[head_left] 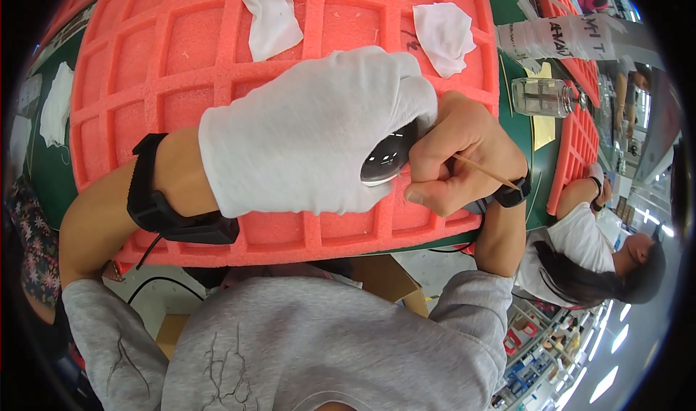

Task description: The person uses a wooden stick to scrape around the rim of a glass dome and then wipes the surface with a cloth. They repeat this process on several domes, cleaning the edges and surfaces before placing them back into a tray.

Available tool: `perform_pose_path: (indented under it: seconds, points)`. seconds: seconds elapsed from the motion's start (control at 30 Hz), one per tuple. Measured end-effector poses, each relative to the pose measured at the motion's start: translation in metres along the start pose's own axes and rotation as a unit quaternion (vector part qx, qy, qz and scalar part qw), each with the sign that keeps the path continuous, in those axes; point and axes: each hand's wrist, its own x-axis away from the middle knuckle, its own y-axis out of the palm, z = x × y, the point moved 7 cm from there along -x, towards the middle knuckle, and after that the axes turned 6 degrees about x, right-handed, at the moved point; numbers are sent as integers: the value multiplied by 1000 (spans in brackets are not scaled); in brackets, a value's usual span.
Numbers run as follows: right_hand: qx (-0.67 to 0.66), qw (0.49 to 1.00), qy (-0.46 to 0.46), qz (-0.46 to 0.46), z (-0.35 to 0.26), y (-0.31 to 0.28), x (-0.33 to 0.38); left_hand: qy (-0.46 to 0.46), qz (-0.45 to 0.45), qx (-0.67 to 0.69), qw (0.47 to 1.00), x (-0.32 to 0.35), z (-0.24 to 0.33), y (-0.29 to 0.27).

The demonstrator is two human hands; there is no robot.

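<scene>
My left hand (312, 132), in a white cloth glove, is closed round a glossy black rounded piece (388, 157) with a pale lower rim. Much of that piece is hidden by the glove, so its kind does not show. Bare and pressed up against it, my right hand (464, 157) pinches a thin wooden stick (484, 170). The stick's rear end points toward my right wrist; its tip is hidden behind my fingers. Both hands are above a red foam tray (290, 240) divided into square compartments.
Two white cloths, one at the top middle (270, 15) and one at the right (444, 37), lie on the tray. Beyond its right edge a clear glass jar (542, 97) rests on its side near yellow paper (543, 129). Another person (587, 244) sits at the right beside more red trays.
</scene>
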Motion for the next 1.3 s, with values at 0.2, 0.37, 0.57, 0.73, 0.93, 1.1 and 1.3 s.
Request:
perform_pose_path:
  seconds: [0.2, 0.37, 0.57, 0.73, 0.93, 1.1, 1.3]
  points:
    - [-46, 998, -22, -25, 0, -2, 5, 19, 5, 7, 1000, 0, 1, 0]
    - [-119, 991, -42, 47, -7, -18, 17, 28, 12, -3, 1000, -2, 4, 0]
    - [94, 987, -40, 122, -21, -23, 30, -2, 31, -47, 998, -2, 7, -3]
    - [201, 969, -23, 144, -38, -24, 25, -7, 30, -38, 999, -2, 8, -6]
    - [413, 870, -184, 199, -61, 5, 21, -22, 18, -9, 1000, -2, 3, -5]
    - [481, 832, -173, 216, -66, 9, 23, -8, 27, -13, 1000, -2, 3, -6]
    - [507, 820, -146, 223, -70, 13, 24, -29, 14, -10, 999, -1, 4, -6]
